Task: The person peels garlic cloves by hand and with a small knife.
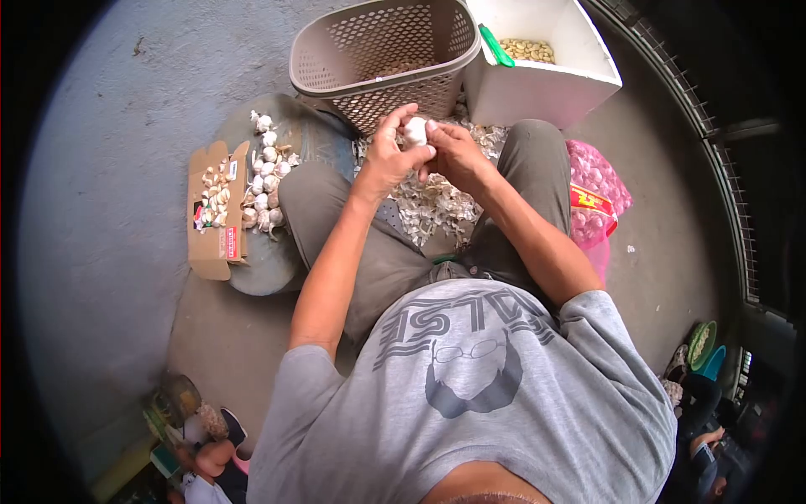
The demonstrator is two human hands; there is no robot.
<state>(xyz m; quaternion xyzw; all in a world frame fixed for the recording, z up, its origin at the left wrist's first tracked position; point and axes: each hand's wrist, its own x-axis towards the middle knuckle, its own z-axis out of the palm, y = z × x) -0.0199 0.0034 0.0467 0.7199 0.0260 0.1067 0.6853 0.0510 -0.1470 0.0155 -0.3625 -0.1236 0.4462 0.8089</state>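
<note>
A white garlic bulb [416, 131] is held up between my two hands, above the gap between my knees. My left hand [388, 157] curls round it from the left, thumb below and fingers above. From the other side my right hand [457, 153] pinches it with the thumb on its face. Both hands are closed on this one bulb. Papery garlic skins [437, 206] lie heaped beneath them. To the left, whole garlic bulbs [267, 172] are piled beside a cardboard box [198, 244] holding loose cloves [217, 198].
A perforated plastic basket [336, 91] stands ahead, next to a white foam box [546, 84] with peeled cloves [527, 51] and a green-handled tool [497, 46]. A pink mesh bag of garlic [594, 181] sits by my right knee. Other people [214, 462] sit behind.
</note>
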